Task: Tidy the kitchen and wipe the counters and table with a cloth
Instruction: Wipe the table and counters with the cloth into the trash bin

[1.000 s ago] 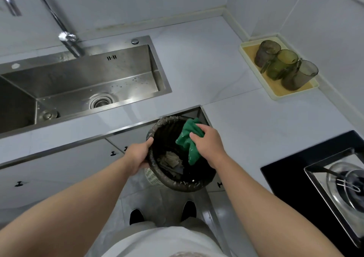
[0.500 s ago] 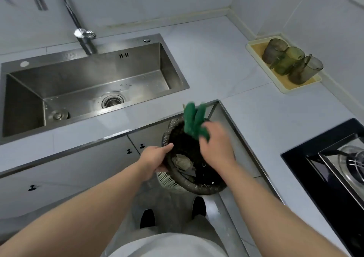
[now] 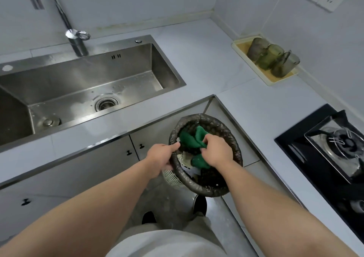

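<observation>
The person stands in the inner corner of an L-shaped counter [image 3: 206, 59] and holds a bin [image 3: 228, 138] lined with a dark bag in front of the body, below the counter edge. The left hand [image 3: 160, 159] grips the bin's rim on its left side, with the thumb over the rim. The right hand [image 3: 216, 151] is closed around a green cloth [image 3: 192, 139] above the bin's mouth; one end of the cloth sticks out toward the left hand, another end hangs under the palm. Some pale scraps lie inside the bin. To the left is a steel sink [image 3: 82, 83] with a tap [image 3: 75, 39]. In the far right corner a tray [image 3: 238, 45] carries three glasses [image 3: 272, 59] upside down. A stove [image 3: 334, 144] is at the right edge.
</observation>
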{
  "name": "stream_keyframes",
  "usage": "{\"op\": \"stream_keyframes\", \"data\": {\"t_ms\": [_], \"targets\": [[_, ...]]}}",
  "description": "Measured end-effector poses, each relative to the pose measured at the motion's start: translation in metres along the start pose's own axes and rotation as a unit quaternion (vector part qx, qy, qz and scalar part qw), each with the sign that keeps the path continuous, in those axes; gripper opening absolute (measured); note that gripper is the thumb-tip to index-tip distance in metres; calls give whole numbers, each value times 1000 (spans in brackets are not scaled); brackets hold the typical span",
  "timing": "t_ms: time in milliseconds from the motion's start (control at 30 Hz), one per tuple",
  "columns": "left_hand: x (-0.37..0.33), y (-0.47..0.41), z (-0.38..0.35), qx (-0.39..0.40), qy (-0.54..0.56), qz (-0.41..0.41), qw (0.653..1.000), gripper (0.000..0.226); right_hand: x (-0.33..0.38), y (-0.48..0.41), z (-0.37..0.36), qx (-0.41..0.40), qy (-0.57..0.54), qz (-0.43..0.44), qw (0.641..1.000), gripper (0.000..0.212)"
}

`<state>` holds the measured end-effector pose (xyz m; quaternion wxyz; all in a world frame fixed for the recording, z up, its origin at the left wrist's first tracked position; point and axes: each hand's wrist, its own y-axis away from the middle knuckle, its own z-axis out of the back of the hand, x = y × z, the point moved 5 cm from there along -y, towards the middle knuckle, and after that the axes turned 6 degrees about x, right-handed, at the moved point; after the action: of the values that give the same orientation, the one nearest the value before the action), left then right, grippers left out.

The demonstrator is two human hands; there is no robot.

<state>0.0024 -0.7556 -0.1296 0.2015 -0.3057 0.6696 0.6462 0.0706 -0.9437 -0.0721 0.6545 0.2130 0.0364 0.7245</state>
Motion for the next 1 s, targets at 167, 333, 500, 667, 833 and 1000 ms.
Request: {"op": "stream_keyframes", "data": {"t_ms": [167,333,500,667,833,1000], "targets": [[-6,6,-9,19,13,-8,1000,37,-3,2,-5,4,-29,-34,999,9],[-7,6,-16,28,5,-13,999,36,-10,4,4,-5,-12,-56,998,13],[-12,9,-24,26,-1,-21,999,32,-12,8,7,0,-16,-57,998,16],[-16,4,-26,23,-15,-18,999,34,-20,11,13,-5,-4,-69,998,19],[-20,5,-33,29,-16,-21,999,33,-27,14,23,0,6,-78,997,17],[-28,5,-36,25,-28,-30,999,33,-33,16,39,-2,-3,-79,997,22]]}}
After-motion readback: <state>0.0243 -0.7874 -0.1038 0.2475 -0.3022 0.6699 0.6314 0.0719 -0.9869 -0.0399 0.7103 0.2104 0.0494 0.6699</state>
